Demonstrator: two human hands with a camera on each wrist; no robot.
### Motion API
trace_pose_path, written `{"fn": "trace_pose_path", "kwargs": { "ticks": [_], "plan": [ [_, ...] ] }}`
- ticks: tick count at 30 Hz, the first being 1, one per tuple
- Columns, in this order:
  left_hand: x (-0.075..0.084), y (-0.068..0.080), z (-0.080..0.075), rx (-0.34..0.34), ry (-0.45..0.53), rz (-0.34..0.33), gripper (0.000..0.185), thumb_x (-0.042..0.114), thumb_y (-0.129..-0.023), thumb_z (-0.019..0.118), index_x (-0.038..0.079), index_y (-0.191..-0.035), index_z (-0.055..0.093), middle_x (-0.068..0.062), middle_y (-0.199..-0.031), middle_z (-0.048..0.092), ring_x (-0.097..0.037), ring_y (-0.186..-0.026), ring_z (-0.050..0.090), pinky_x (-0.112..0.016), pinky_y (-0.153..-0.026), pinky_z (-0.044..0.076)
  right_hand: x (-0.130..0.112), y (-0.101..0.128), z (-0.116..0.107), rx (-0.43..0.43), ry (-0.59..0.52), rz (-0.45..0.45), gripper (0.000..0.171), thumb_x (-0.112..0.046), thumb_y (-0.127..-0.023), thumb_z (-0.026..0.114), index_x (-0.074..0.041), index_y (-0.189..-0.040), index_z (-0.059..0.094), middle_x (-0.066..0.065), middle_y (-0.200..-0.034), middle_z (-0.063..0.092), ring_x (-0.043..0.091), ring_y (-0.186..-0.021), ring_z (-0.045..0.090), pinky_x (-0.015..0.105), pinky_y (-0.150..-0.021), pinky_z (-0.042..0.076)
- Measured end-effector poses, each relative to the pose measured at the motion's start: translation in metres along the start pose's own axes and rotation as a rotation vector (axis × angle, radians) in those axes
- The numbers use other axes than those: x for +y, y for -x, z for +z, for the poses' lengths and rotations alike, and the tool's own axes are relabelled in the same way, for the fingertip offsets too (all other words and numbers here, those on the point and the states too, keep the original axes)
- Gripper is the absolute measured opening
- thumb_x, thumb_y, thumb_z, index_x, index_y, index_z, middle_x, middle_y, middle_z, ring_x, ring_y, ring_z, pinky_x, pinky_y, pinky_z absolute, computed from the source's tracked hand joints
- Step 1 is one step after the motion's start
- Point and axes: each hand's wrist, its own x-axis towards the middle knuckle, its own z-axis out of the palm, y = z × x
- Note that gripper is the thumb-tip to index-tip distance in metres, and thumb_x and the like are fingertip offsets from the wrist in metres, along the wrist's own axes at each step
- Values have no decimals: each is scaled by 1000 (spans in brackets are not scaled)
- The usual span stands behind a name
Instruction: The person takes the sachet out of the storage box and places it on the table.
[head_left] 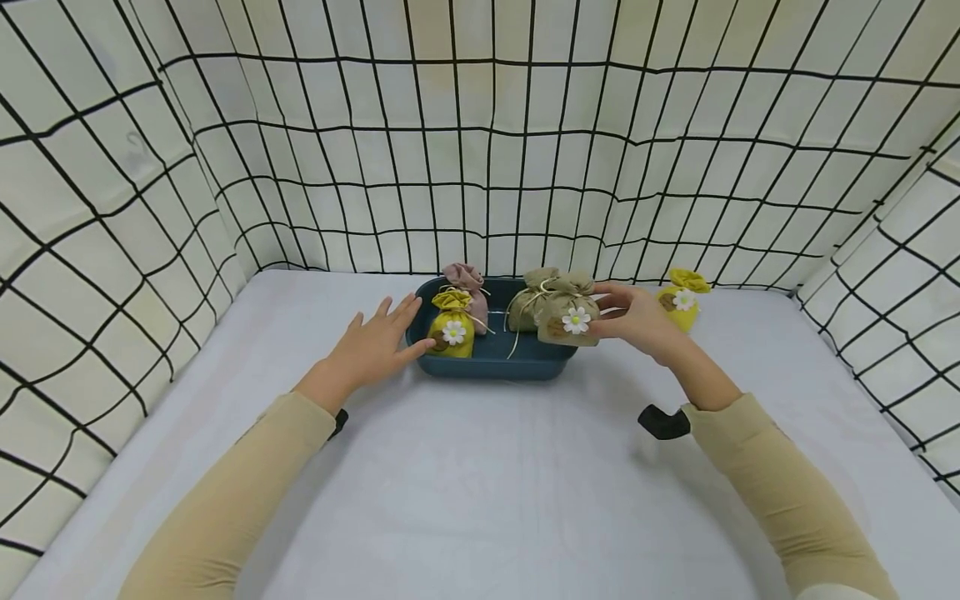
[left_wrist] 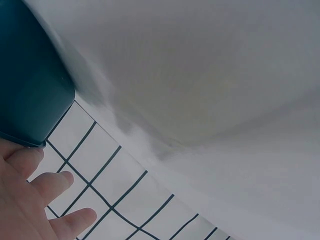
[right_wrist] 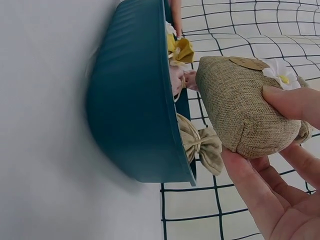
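In the head view, my right hand (head_left: 637, 321) grips a tan drawstring pouch (head_left: 561, 329) with a white daisy on its front. That pouch is held above the right end of a dark blue basin (head_left: 495, 368); the right wrist view shows it raised past the rim, thumb beside the daisy. Inside the basin are a yellow pouch (head_left: 453, 327) with a daisy, a pink pouch (head_left: 472, 296) behind it and another tan pouch (head_left: 525, 310). My left hand (head_left: 375, 343) touches the basin's left end with fingers spread and fairly straight.
A second yellow pouch (head_left: 680, 300) with a daisy stands on the white table (head_left: 480, 500), right of the basin and beyond my right hand. Black grid panels (head_left: 487, 158) backed with white cloth enclose the back and both sides.
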Motion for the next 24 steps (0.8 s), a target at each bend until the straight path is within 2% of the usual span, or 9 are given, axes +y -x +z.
{"fn": "trace_pose_path", "kwargs": {
  "ticks": [4, 10, 17, 24],
  "plan": [
    [0, 0, 0, 1, 0, 1, 86, 62, -105, 42, 6, -165, 16, -12, -170, 15, -44, -154, 10, -74, -115, 12, -1, 3, -4, 16, 11, 15, 67, -8, -91, 73, 1, -151, 45, 27, -139, 54, 39, -125, 57, 43, -97, 53],
    [0, 0, 0, 0, 3, 0, 86, 61, -105, 42, 6, -165, 16, -13, -170, 14, -45, -154, 10, -74, -115, 12, 0, 9, -10, 26, 5, 10, 67, -8, -91, 73, 2, -151, 45, 28, -138, 55, 39, -123, 58, 40, -96, 53],
    [0, 1, 0, 1, 5, 1, 86, 61, -105, 42, 6, -165, 16, -12, -170, 14, -45, -154, 11, -74, -115, 11, 4, 12, -15, 38, 15, 27, 69, -10, -92, 73, -1, -154, 43, 27, -143, 53, 39, -127, 56, 49, -102, 49],
    [1, 1, 0, 2, -1, 1, 86, 61, -105, 42, 6, -165, 16, -13, -170, 14, -45, -154, 11, -74, -115, 11, 11, 15, -19, 56, 25, 33, 69, -9, -94, 72, 0, -155, 42, 27, -144, 53, 38, -127, 55, 43, -100, 51]
  ]
}}
